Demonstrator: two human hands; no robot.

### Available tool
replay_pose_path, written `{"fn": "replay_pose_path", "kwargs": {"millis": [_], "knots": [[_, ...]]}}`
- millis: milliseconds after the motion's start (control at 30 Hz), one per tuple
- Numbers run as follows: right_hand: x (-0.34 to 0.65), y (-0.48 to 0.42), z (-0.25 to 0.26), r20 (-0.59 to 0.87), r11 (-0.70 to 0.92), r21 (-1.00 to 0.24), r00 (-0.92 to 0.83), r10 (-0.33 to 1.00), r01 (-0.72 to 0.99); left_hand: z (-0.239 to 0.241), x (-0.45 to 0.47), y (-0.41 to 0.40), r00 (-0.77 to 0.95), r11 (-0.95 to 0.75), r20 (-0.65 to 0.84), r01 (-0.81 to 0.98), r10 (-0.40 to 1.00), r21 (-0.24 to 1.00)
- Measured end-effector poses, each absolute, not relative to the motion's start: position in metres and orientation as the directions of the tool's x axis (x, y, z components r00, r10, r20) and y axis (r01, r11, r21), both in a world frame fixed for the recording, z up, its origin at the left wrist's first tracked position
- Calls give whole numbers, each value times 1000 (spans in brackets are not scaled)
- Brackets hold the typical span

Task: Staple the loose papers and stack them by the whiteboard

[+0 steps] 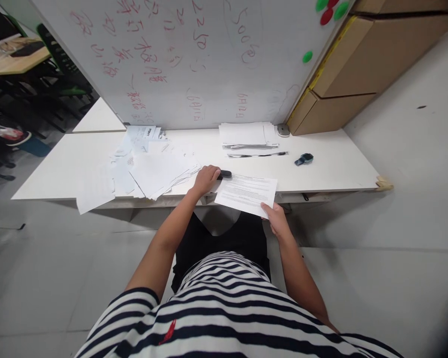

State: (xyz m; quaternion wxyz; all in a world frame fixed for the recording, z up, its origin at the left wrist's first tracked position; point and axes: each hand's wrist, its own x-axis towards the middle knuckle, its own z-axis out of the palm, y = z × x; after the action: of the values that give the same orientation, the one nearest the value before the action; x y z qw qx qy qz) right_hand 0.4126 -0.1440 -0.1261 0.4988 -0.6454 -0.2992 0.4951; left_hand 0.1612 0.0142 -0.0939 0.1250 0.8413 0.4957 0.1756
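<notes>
My left hand is closed over a small black stapler near the front edge of the desk. Between thumb and fingers, my right hand pinches the lower right corner of a printed paper. That paper tilts over the desk edge, its upper left corner close against the stapler; whether it lies inside the jaws I cannot tell. Left of my left hand, loose papers are fanned across the desk, one sheet hanging over the edge.
Behind the hands stand a paper stack, a long thin clear packet and a dark watch on the white desk. A whiteboard rises at the back, with cardboard boxes at right.
</notes>
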Motion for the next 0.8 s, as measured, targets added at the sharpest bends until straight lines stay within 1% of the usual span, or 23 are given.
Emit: {"fn": "replay_pose_path", "kwargs": {"millis": [267,400,633,733,800], "knots": [[420,-142,-133,-312,-301,-950,325,893,-86,-98,161,16,445,-489,203,784,872,383],[422,-139,-135,-322,-310,-946,339,884,-91,-98,161,17,443,-486,199,788,874,378],[424,-136,-135,-289,-261,-957,362,886,-124,-98,161,15,436,-478,195,788,878,388],[424,-136,-135,-289,-261,-957,365,885,-125,-95,161,17,423,-450,161,798,892,401],[424,-135,-136,-284,-255,-959,369,885,-128,-90,162,20,395,-399,99,820,913,410]]}}
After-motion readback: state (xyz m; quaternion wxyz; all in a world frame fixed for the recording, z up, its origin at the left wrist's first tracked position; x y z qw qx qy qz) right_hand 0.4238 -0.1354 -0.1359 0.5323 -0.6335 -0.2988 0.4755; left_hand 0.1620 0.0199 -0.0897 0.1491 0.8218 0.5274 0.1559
